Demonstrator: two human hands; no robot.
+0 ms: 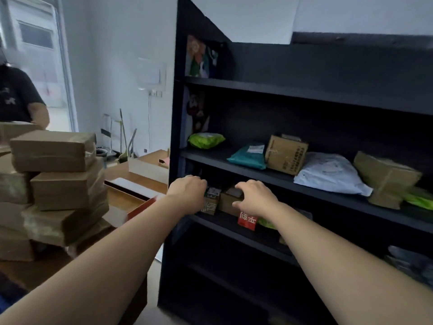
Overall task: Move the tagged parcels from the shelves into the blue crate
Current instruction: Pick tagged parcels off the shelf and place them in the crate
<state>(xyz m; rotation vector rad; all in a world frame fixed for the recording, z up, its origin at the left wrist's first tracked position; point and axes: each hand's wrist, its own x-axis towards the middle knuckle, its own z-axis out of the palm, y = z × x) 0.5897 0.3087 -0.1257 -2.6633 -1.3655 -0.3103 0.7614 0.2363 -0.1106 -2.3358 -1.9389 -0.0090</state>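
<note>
Curling over brown box [227, 203], right hand [256, 198], left hand [187, 191] touching printed box [211, 202]

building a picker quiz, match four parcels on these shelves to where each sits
Things: 1 lime green pouch; 2 teal mailer; 3 white mailer; 4 red packet.
Places: A lower shelf, below the right hand; B between the tall box and the crushed box; C far left of its shelf; D just left of the tall box.
Pairs: 1-C, 2-D, 3-B, 4-A.

Head-worn, near, seemingly downward toward shelves [257, 87]
</note>
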